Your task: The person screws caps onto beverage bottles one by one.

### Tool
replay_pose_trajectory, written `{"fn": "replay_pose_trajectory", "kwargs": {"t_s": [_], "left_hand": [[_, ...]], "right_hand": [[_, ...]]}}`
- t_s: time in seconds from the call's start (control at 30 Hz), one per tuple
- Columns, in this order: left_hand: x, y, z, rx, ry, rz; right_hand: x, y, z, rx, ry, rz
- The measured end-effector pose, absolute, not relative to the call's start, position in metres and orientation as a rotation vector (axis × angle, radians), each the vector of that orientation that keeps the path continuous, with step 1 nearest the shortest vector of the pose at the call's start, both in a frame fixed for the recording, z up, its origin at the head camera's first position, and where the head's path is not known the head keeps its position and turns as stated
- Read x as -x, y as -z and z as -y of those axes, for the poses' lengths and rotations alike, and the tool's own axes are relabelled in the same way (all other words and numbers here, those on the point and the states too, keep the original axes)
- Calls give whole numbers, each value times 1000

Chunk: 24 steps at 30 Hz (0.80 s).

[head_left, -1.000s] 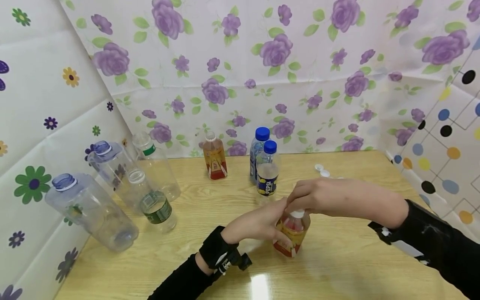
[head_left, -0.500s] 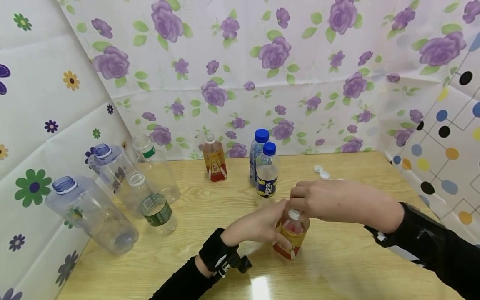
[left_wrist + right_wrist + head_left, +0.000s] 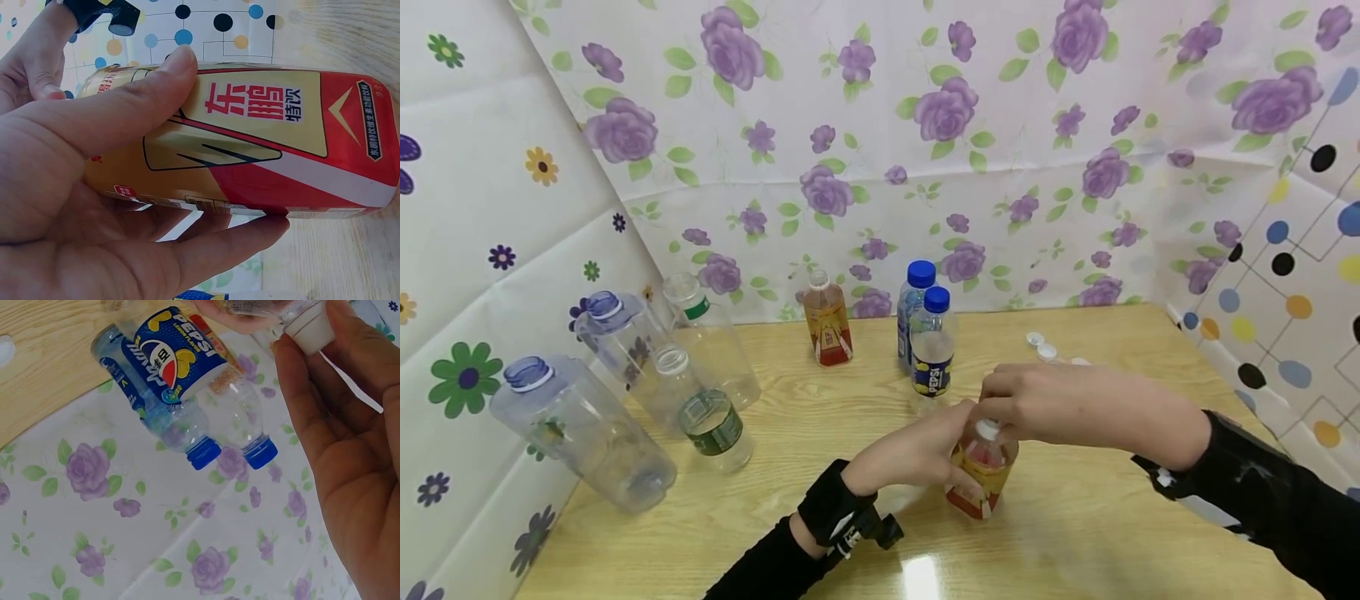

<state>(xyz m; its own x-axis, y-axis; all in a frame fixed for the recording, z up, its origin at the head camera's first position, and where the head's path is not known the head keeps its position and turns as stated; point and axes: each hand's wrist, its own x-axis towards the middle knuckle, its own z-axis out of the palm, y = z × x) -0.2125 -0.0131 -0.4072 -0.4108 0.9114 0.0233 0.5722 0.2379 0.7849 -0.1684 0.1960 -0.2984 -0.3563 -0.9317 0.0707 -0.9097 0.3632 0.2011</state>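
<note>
A drink bottle (image 3: pixel 983 467) with a red and gold label stands upright on the table near the front. My left hand (image 3: pixel 917 446) grips it round the body, the thumb (image 3: pixel 178 65) lying across the label in the left wrist view. Above it, my right hand (image 3: pixel 1030 400) pinches the white cap (image 3: pixel 310 328) at the bottle's neck between thumb and fingers. Just behind stand a Pepsi bottle (image 3: pixel 932 354) with a blue cap and another blue-capped bottle (image 3: pixel 913 304). The fingertips of the right hand are partly hidden in the head view.
Two large clear bottles (image 3: pixel 580 433) without caps, a green-labelled bottle (image 3: pixel 715 425) and a tall clear bottle (image 3: pixel 718 342) stand at the left. A second red and gold bottle (image 3: pixel 829 321) is at the back. Several white caps (image 3: pixel 1047 352) lie back right on the table (image 3: pixel 1112 533).
The right hand has shifted slightly at the cap and its wrist has turned a little. The left hand keeps its grip on the bottle. The other bottles have stayed put.
</note>
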Motion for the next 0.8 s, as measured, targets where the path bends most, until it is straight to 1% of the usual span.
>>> {"fn": "replay_pose_trajectory", "kwargs": {"t_s": [0.13,0.23,0.47,0.67,0.8], "left_hand": [[213,409,13,-1393,-1008,-2089],[212,409,13,-1365,-1023,-2088],[213,406,12,-1220,-1017,-2128],[212,407,11,-1182,-1017,-2155],[210,408,12,-1173,-1046,-2129]], "right_hand": [[171,307,-201,-1691,62,2412],[173,313,-206,-1663,-37,2455],[183,332,-232,-1438,-138,2652],[198,375,-252,-1189,-256,2810],[207,404,-258,-1102,-335,2828]]}}
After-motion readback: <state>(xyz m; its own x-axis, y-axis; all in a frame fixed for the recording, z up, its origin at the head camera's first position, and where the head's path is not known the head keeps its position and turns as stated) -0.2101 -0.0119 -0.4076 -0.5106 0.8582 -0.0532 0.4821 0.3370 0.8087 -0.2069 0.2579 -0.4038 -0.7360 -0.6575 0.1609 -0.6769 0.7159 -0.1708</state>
